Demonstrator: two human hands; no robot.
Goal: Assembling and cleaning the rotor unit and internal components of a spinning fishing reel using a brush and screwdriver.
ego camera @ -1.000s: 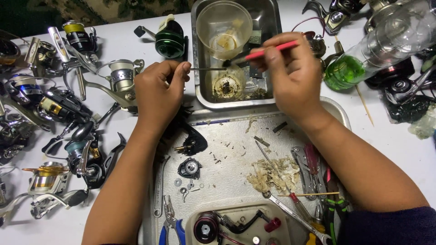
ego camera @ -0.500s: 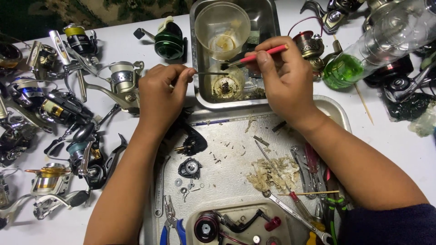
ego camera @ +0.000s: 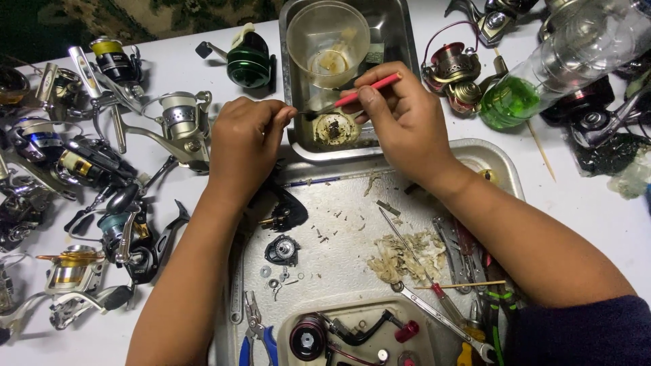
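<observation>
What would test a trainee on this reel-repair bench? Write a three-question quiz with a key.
1. True or false: the right hand holds a red-handled brush.
2. Where does the brush tip rest? A) in the clear plastic cup B) over the small metal pan C) on the blue-handled pliers
3. Fill in: the bottle lying at upper right holds ____ liquid.

Key: 1 true; 2 B; 3 green.
</observation>
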